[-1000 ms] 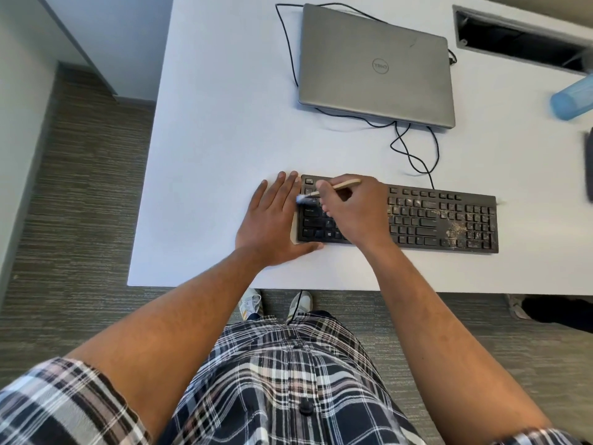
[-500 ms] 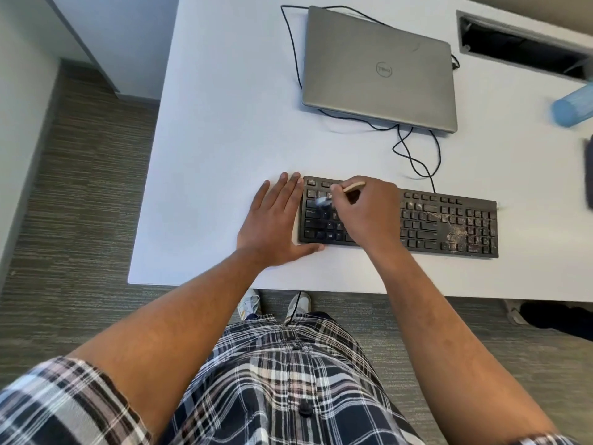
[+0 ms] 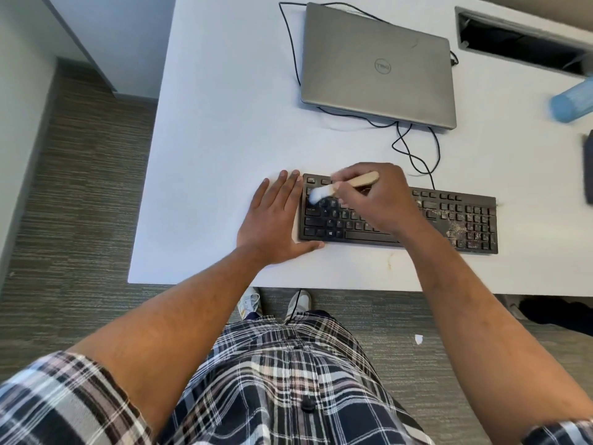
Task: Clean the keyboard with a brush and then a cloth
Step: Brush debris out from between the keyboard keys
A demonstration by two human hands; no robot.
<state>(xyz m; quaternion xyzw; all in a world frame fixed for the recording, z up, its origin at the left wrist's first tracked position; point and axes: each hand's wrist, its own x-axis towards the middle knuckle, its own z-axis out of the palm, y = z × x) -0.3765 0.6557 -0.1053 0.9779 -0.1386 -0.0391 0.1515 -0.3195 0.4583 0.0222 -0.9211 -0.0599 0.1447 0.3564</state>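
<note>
The white desk (image 3: 224,123) stands over grey carpet (image 3: 80,203). On it lie a closed laptop (image 3: 378,65) and the keyboard (image 3: 455,216), crumbs at its right end. The left hand (image 3: 272,223) lies flat, bracing it; the right hand (image 3: 382,197) grips the brush (image 3: 346,184), bristles on upper-left keys.

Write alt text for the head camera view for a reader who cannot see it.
A person's right hand holds a small wooden-handled brush over the left keys of a black keyboard on a white desk, while the left hand lies flat against the keyboard's left end. Crumbs cover the right-hand keys; a closed grey laptop sits behind.
</note>
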